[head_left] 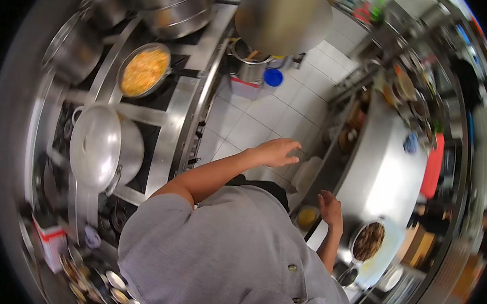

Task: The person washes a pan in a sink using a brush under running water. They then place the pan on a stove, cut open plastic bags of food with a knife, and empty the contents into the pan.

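My left hand [280,152] hangs above the tiled floor between the stove and the counter, fingers apart and holding nothing. Beside the near edge of the steel counter [375,166], my right hand [330,208] is raised with loosely spread fingers and nothing in it. Close to that hand, a round pan [352,245] with dark brown chunks of food sits on a pale board. A container of something yellow [307,216] stands just below the counter edge. On the stove to my left, a frying pan [120,76] contains orange-yellow food.
A large pot with a tilted lid [95,147] stands on the stove [187,97], with bigger steel pots [176,14] behind. Ahead are a pot with a wooden-handled utensil [248,52] and a blue lid [273,77]. A red board [433,165] lies along the counter's far side.
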The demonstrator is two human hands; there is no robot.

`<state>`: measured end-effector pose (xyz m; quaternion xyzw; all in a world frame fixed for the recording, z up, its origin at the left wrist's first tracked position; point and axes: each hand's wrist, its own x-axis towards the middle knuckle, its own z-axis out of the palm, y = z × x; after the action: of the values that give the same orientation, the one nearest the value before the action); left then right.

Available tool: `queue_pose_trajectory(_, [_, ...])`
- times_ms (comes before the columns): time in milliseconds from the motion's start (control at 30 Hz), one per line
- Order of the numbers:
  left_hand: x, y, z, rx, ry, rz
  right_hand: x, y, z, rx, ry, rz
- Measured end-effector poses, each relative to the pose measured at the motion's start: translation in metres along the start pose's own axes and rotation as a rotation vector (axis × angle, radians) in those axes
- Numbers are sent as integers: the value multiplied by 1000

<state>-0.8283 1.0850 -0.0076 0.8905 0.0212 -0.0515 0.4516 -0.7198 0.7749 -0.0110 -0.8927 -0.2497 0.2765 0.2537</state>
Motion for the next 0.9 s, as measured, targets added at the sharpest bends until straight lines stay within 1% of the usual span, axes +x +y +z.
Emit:
queue_pose_trajectory(67, [-5,-34,-13,-55,224,-76,65,-14,-12,-267,-68,-120])
queue_pose_trajectory(100, [-11,-46,-21,-58,276,-118,98,-22,-19,-287,-105,-172])
queue_pose_trajectory(167, [-28,-60,-26,-92,281,-356,160,-25,-34,-227,-151,-152])
queue_pose_trajectory(233, [-42,-94,-15,-101,366,-457,235,-7,-71,-219,33,-86])
queue_pose_trajectory(267, [-49,-110,-8,-135,427,-525,280,23,-92,-245,253,-53])
queue_pose_trajectory(300, [-55,-128,3,-170,485,-588,316,53,-124,-79,438,-120])
queue_pose_trajectory(333, [-62,-158,22,-248,587,-693,357,86,-150,-341,891,-153])
queue_pose_trajectory(367, [-72,-197,53,-334,681,-794,395,127,-183,-409,1103,-108])
queue_pose_trajectory(400, [-89,-249,101,-368,823,-855,399,126,-211,-696,1244,-28])
queue_pose_trajectory(433, [-105,-251,114,-291,816,-1090,433,189,-249,-774,1347,-30])
queue_pose_trajectory(467, [-130,-282,158,-103,698,-1295,439,190,-267,-675,1264,388])
queue_pose_trajectory(500, [-137,-252,156,-151,539,-1565,470,284,-291,-1220,1241,279])
queue_pose_trajectory(533, [-142,-237,168,-336,604,-1824,472,276,-292,-875,1201,429])
queue_pose_trajectory(567, [-149,-226,171,-302,274,-1763,475,269,-294,-558,1182,598])
queue_pose_trajectory(600, [-148,-220,173,-283,9,-1684,481,269,-294,-443,1186,682])
queue_pose_trajectory(633, [-138,-191,160,-518,204,-1803,488,272,-291,-417,1179,689])
queue_pose_trajectory(700, [-113,-163,131,-461,194,-1654,501,275,-276,-403,1178,668])
queue_pose_trajectory(733, [-102,-164,122,-460,210,-1673,507,274,-264,-409,1182,634])
queue_pose_trajectory(800, [-86,-169,112,-470,526,-1601,514,251,-233,-412,1204,536])
queue_pose_trajectory(833, [-86,-175,118,-476,557,-1618,517,235,-215,-408,1201,471])
queue_pose_trajectory(900, [-92,-193,144,-115,637,-1490,523,194,-180,-388,1173,304])
